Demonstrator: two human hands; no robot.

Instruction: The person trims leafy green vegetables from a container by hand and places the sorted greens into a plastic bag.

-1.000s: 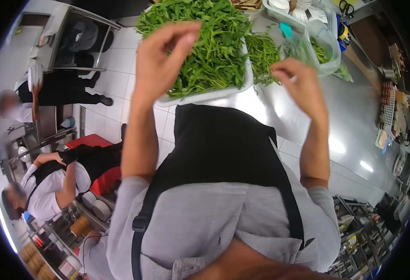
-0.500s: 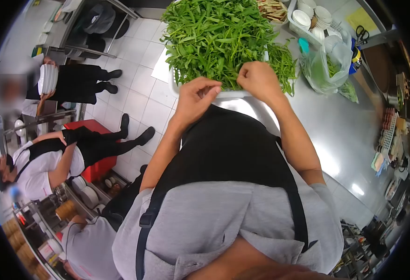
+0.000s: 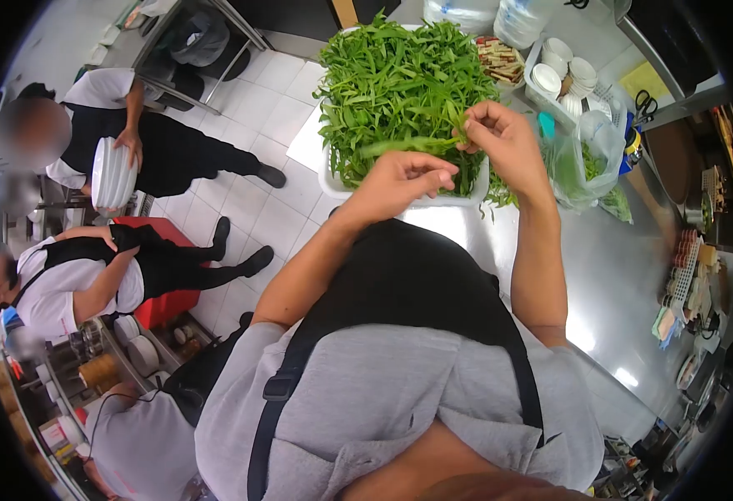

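A white plastic basket (image 3: 333, 183) is heaped with long-leaved greens (image 3: 400, 79), which look like water spinach. Above its near right part, my right hand (image 3: 507, 144) pinches a sprig of leafy greens (image 3: 433, 144) between thumb and fingers. The sprig stretches leftward, its leaf end blurred. My left hand (image 3: 400, 182) is just below the sprig at the basket's near rim, fingers curled in towards the thumb. Whether anything is between those fingertips is too small to tell.
The steel table (image 3: 542, 275) holds a clear plastic bag of greens (image 3: 592, 167), a crate of small white dishes (image 3: 546, 79) and a container of wooden sticks (image 3: 500, 60). Scissors (image 3: 646, 106) lie at the back right. On the left, one co-worker carries stacked white plates (image 3: 114, 175); others stand nearby.
My right hand has lifted off the heap and now holds a sprig up. My left hand is beneath it. The view has shifted, and the co-worker with plates has come nearer.
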